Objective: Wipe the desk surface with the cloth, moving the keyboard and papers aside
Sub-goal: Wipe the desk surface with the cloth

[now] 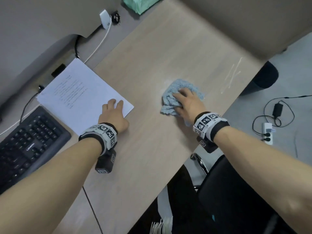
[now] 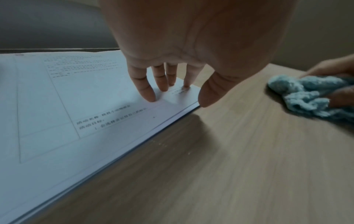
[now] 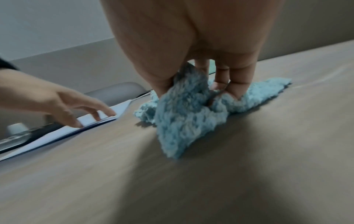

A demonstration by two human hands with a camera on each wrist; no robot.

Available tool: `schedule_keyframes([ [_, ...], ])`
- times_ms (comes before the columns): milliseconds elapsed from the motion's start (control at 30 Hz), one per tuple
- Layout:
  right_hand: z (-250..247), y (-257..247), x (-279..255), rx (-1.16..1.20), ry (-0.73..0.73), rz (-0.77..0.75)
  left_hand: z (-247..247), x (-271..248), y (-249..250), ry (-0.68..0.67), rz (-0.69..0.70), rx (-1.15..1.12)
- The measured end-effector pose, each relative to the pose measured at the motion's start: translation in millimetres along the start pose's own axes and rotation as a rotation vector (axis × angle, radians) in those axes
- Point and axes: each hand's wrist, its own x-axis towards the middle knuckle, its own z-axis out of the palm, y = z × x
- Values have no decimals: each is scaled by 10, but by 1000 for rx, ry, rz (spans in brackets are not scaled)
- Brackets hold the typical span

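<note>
Right hand [image 1: 187, 103] gripping bunched blue cloth [image 1: 173, 100] on tabletop [image 1: 152, 56], left hand [image 1: 113, 115] flat-fingered on papers [image 1: 76, 92] beside keyboard [image 1: 25, 146], green cloth [image 1: 140, 4] at far edge.

Arms: bare, no sleeves.
Left band [image 1: 101, 134]: black strap, white blocks printed with black square codes.
Right band [image 1: 210, 124]: same make.
Cameras: black box under each wrist, coded tags; left camera [image 1: 106, 162].
</note>
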Motion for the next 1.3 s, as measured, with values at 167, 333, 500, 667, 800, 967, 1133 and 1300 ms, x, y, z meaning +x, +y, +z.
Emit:
schedule_keyframes([
  [167, 159, -343, -327, 14, -34, 232, 49, -249, -116, 72, 104, -141],
  [333, 749, -1169, -1185, 4, -294, -59, 245, -549, -279, 93, 183, -96],
  [500, 752, -901, -1372, 85, -291, 92, 387, -639, -448, 54, 181, -30],
  [667, 562, -577, -1160, 120, -75, 366, 490, -695, -503, 59, 203, -1],
  [800, 929, -1209, -1364, 68, -219, 102, 516, -734, -488, 66, 191, 7],
  [967, 1153, -1442, -1935, 118, -372, -149, 513, -748, -494, 75, 195, 28],
  [1133, 768, -605, -1625, 201, -225, 138, 537, -757, -477, 88, 189, 44],
  [1300, 488, -374, -1208, 140, -91, 334, 586, -730, -418, 120, 151, 64],
])
